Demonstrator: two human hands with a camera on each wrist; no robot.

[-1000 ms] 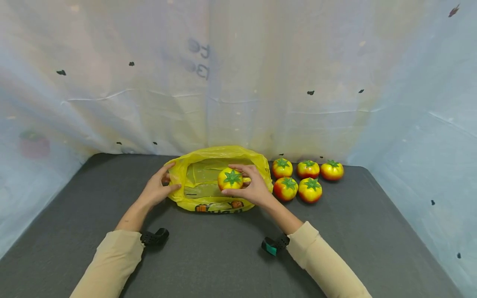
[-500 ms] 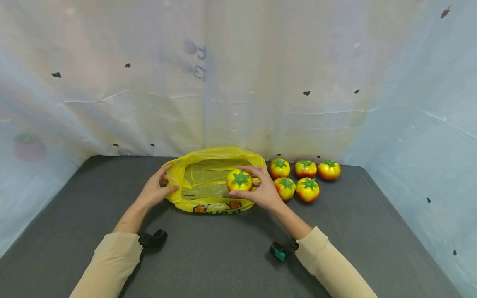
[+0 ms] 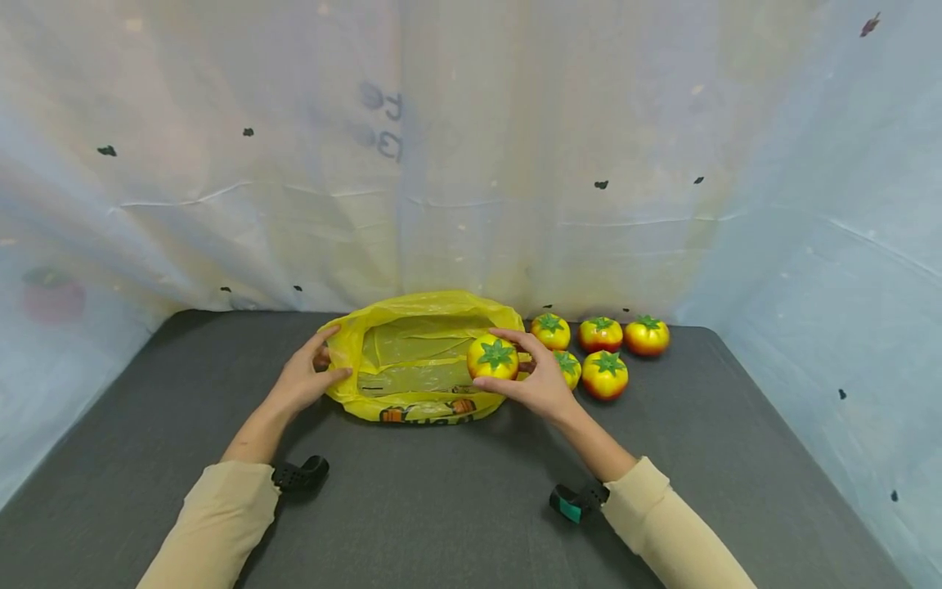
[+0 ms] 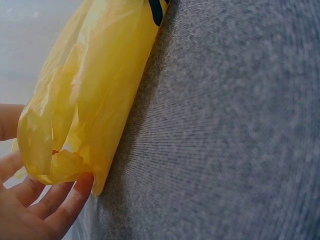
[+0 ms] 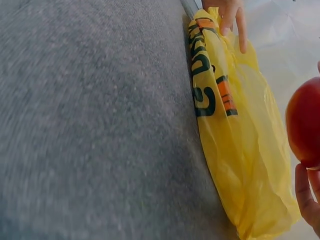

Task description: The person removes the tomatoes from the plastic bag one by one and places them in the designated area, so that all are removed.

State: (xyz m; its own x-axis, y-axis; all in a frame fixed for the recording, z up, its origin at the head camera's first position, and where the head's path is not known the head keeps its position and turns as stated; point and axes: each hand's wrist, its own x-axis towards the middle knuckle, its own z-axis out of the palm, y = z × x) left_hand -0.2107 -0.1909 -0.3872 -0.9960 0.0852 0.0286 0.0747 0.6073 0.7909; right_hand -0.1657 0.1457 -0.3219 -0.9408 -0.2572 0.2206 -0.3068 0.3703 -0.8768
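Observation:
A yellow plastic bag [image 3: 423,401] with dark lettering stands on the table, its mouth facing up. At its left end my left hand [image 3: 300,381] holds the rim, and its fingertips [image 4: 82,187] press the folded plastic in the left wrist view. My right hand [image 3: 543,383] pinches a red-and-yellow tomato [image 3: 493,358] with a green leafy top between thumb and fingers. It is held above the right part of the bag's mouth. From the right wrist view, the red underside of that tomato [image 5: 306,122] shows at the right edge, apart from the bag.
Several more tomatoes [image 3: 605,376] sit in two rows just right of the bag, one partly hidden behind my right hand. The dark grey table [image 3: 434,507] meets a pale plastic sheet [image 3: 471,147] at the back.
My right hand has moved right with the tomato, from over the bag's middle toward its right side. My left hand stays at the bag's left end.

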